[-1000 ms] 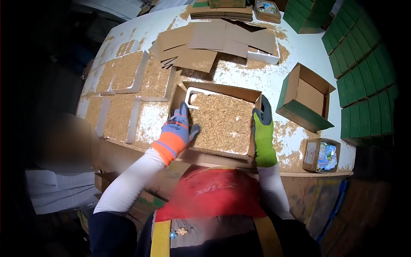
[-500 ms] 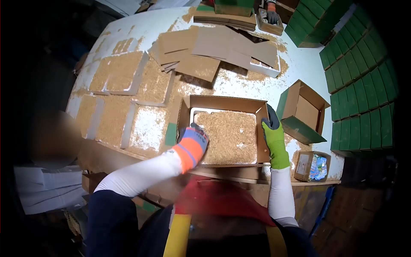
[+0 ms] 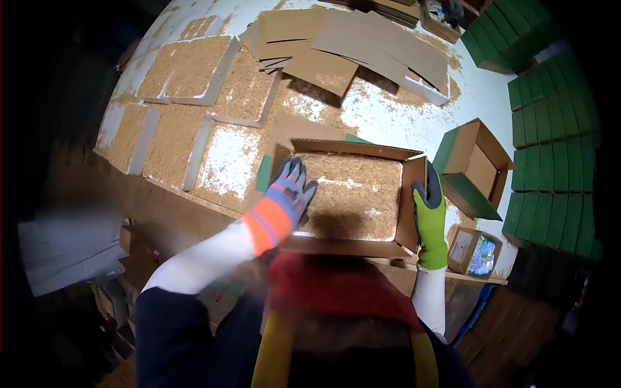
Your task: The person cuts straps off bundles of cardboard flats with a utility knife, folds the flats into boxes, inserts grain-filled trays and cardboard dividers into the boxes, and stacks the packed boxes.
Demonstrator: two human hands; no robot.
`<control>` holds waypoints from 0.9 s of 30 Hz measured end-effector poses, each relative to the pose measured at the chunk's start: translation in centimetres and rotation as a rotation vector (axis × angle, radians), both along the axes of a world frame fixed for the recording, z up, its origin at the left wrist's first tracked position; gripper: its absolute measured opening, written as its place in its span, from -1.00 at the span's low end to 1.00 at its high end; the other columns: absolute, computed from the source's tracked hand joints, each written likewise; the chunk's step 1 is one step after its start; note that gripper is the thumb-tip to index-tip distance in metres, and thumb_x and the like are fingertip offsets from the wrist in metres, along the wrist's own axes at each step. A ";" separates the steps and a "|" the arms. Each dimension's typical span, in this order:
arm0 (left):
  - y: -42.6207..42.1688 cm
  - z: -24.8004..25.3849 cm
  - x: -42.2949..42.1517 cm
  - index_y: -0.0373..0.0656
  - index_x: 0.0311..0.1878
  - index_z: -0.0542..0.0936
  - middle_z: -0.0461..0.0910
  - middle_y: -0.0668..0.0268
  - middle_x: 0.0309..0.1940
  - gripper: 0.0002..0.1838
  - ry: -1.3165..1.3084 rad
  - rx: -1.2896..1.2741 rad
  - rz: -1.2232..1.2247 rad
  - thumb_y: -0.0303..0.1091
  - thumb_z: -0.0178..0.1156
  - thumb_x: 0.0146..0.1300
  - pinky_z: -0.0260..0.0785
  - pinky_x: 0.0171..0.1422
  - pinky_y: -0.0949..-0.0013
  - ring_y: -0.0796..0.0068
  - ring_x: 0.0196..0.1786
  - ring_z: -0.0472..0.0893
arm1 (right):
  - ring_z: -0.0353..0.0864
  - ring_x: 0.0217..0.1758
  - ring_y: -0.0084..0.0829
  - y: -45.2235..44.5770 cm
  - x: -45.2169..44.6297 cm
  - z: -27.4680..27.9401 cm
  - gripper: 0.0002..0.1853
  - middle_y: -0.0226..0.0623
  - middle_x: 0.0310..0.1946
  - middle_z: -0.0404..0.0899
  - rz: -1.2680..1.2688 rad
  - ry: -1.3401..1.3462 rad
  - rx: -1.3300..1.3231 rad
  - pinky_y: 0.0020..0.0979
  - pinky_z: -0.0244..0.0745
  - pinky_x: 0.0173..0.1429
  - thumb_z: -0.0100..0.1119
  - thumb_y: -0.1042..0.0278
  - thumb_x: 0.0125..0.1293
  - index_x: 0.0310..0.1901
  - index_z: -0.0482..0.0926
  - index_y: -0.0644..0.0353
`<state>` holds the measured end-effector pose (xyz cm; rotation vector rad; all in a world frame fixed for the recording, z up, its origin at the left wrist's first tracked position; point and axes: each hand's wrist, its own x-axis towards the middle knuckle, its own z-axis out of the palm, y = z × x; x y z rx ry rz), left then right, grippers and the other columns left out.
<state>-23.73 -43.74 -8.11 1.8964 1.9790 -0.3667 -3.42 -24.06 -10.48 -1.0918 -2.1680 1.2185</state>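
Observation:
In front of me stands an open cardboard box with green on its outside. Inside it lies a white-rimmed tray filled with brown, crumbly, sawdust-like material, with white patches showing through. My left hand, in an orange and purple glove with grey fingers, rests spread at the box's left end, over the fill's edge. My right hand, in a green glove with dark fingers, grips the right wall of the box, its thumb near the rim.
A second open green box and a small carton with a blue packet stand right. Green boxes are stacked beyond. Loose cardboard sheets and filled white trays cover the back and left. A co-worker's gloved hand shows at the top.
My left hand has spread its fingers and shifted toward the box's far left corner. Less of the tray's white rim shows along the far and left sides. The whole view has shifted.

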 end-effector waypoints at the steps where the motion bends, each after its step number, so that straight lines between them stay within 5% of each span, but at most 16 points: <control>1: -1.6 0.6 -0.3 0.08 0.37 0.33 0.18 0.10 0.42 -0.33 0.037 0.004 -0.017 0.04 0.14 0.20 -0.05 0.49 -0.09 -0.11 0.43 0.16 | 0.40 0.30 -0.28 0.0 0.3 0.3 -0.46 -0.09 0.27 0.40 -0.010 0.005 0.002 -0.36 0.26 0.34 0.06 0.33 0.37 0.36 0.27 0.24; 2: -2.8 0.6 -0.5 0.03 0.25 0.46 0.33 0.14 0.31 -0.45 -0.200 0.371 -0.044 0.00 0.14 0.21 0.02 0.45 -0.05 -0.07 0.35 0.28 | 0.41 0.28 -0.34 -0.2 0.8 0.8 -0.46 -0.13 0.26 0.41 -0.051 0.076 -0.113 -0.38 0.27 0.32 0.07 0.32 0.37 0.35 0.28 0.26; 5: -1.8 5.2 -1.2 0.05 0.18 0.50 0.43 0.20 0.23 -0.51 -0.110 0.292 0.054 -0.01 0.14 0.20 0.03 0.45 -0.05 0.00 0.31 0.33 | 0.43 0.19 -0.45 -0.1 5.4 0.1 -0.47 -0.24 0.25 0.40 -0.147 0.378 -0.308 -0.45 0.32 0.27 0.11 0.48 0.35 0.33 0.29 0.29; 7: -3.0 1.0 -1.4 0.05 0.06 0.56 0.55 0.29 0.08 -0.59 -0.052 0.146 -0.174 -0.05 0.17 0.17 0.05 0.41 -0.08 0.19 0.25 0.42 | 0.44 0.18 -0.44 0.7 9.9 -0.3 -0.52 -0.24 0.21 0.43 -0.251 0.418 -0.234 -0.44 0.33 0.28 0.09 0.51 0.35 0.29 0.33 0.33; 9: -1.6 3.0 -2.5 0.03 0.02 0.58 0.58 0.30 0.03 -0.62 -0.289 0.275 -0.159 -0.12 0.21 0.13 0.15 0.36 -0.05 0.25 0.17 0.49 | 0.45 0.18 -0.42 3.1 16.8 -3.3 -0.58 -0.23 0.17 0.46 -0.432 0.149 0.103 -0.43 0.34 0.27 0.08 0.51 0.35 0.24 0.39 0.37; 11: 2.0 5.8 -6.4 -0.01 -0.04 0.62 0.61 0.28 -0.03 -0.63 -0.381 0.614 -0.006 -0.28 0.32 0.01 0.36 0.17 0.09 0.28 0.03 0.58 | 0.47 0.16 -0.41 4.0 21.5 -3.7 -0.61 -0.22 0.14 0.49 -0.602 0.149 0.133 -0.43 0.35 0.26 0.08 0.49 0.35 0.19 0.43 0.39; 12: 3.6 5.0 -8.7 -0.04 -0.07 0.64 0.63 0.25 -0.06 -0.64 -0.510 0.694 0.297 -0.33 0.35 -0.02 0.37 0.13 0.13 0.24 0.01 0.58 | 0.47 0.14 -0.41 4.5 24.1 -4.3 -0.61 -0.22 0.13 0.50 -0.667 0.088 0.099 -0.42 0.36 0.25 0.09 0.48 0.36 0.20 0.43 0.38; 13: 5.9 1.0 -11.7 -0.03 -0.04 0.60 0.62 0.28 -0.05 -0.60 -0.216 1.013 0.290 -0.18 0.32 0.01 0.36 0.10 0.15 0.21 -0.05 0.58 | 0.49 0.11 -0.41 5.2 26.1 -5.3 -0.61 -0.22 0.09 0.52 -0.683 0.041 0.169 -0.42 0.38 0.23 0.12 0.46 0.35 0.18 0.44 0.38; 15: 10.5 -1.7 -15.6 0.02 0.30 0.39 0.37 0.14 0.28 -0.30 0.223 0.702 0.180 -0.12 0.32 0.03 0.07 0.42 0.07 0.10 0.34 0.31 | 0.51 0.08 -0.41 6.0 28.0 -6.5 -0.61 -0.22 0.06 0.55 -0.725 -0.003 0.243 -0.41 0.39 0.21 0.15 0.44 0.34 0.16 0.45 0.38; 17: 13.4 -9.9 -20.6 0.02 0.33 0.37 0.27 0.08 0.36 -0.27 0.387 0.794 -0.054 -0.16 0.29 0.01 -0.07 0.52 0.03 0.00 0.46 0.15 | 0.54 0.05 -0.41 4.5 27.4 -5.5 -0.62 -0.19 0.04 0.57 -0.756 0.048 0.124 -0.39 0.43 0.18 0.21 0.41 0.31 0.12 0.49 0.38; 18: 15.3 -12.7 -23.7 0.02 0.25 0.45 0.33 0.07 0.32 -0.45 0.431 0.579 -0.160 -0.23 0.18 0.13 0.13 0.44 0.05 -0.01 0.38 0.29 | 0.56 0.03 -0.40 3.7 27.2 -4.2 -0.62 -0.16 0.05 0.57 -0.763 -0.209 0.411 -0.39 0.46 0.15 0.26 0.42 0.26 0.09 0.51 0.36; 19: 17.7 -8.9 -20.9 -0.02 0.13 0.54 0.49 0.08 0.18 -0.61 0.392 0.205 0.130 -0.36 0.08 0.20 0.33 0.30 0.12 0.05 0.25 0.45 | 0.56 0.05 -0.38 2.7 26.4 -2.1 -0.60 -0.16 0.05 0.58 -0.863 -0.222 0.380 -0.40 0.46 0.14 0.28 0.41 0.24 0.10 0.51 0.34; 20: 18.4 -8.6 -21.0 -0.06 0.10 0.57 0.59 0.13 0.05 -0.61 0.335 0.241 0.171 -0.42 0.12 0.17 0.42 0.21 0.17 0.14 0.15 0.55 | 0.57 0.04 -0.37 2.1 27.3 -1.7 -0.60 -0.17 0.02 0.59 -0.917 -0.150 0.355 -0.41 0.46 0.12 0.28 0.42 0.24 0.09 0.51 0.32; 21: 16.3 -13.8 -25.8 -0.11 0.11 0.57 0.60 0.13 0.04 -0.61 0.054 0.736 0.066 -0.45 0.14 0.17 0.40 0.22 0.18 0.16 0.16 0.54 | 0.61 -0.04 -0.38 1.9 29.6 -1.9 -0.66 -0.20 -0.08 0.63 -0.903 -0.161 0.468 -0.40 0.48 0.05 0.30 0.46 0.18 0.01 0.57 0.28; 25: 12.3 -1.3 -19.9 -0.21 0.11 0.56 0.62 0.14 -0.01 -0.67 -0.068 1.023 0.117 -0.58 0.07 0.29 0.40 0.17 0.29 0.24 0.05 0.59 | 0.65 -0.23 -0.31 2.5 31.2 -0.4 -0.75 -0.23 -0.28 0.65 -0.945 -0.206 0.344 -0.36 0.50 -0.11 0.34 0.48 0.07 -0.17 0.64 0.21; 27: 10.1 -1.6 -23.1 -0.28 0.09 0.56 0.63 0.20 -0.02 -0.74 -0.272 1.107 0.398 -0.46 0.07 0.39 0.37 0.14 0.37 0.46 -0.01 0.56 | 0.65 -0.17 -0.21 5.0 30.7 -1.8 -0.64 -0.19 -0.22 0.65 -0.862 -0.367 0.236 -0.27 0.51 -0.08 0.42 0.28 0.00 -0.12 0.64 0.14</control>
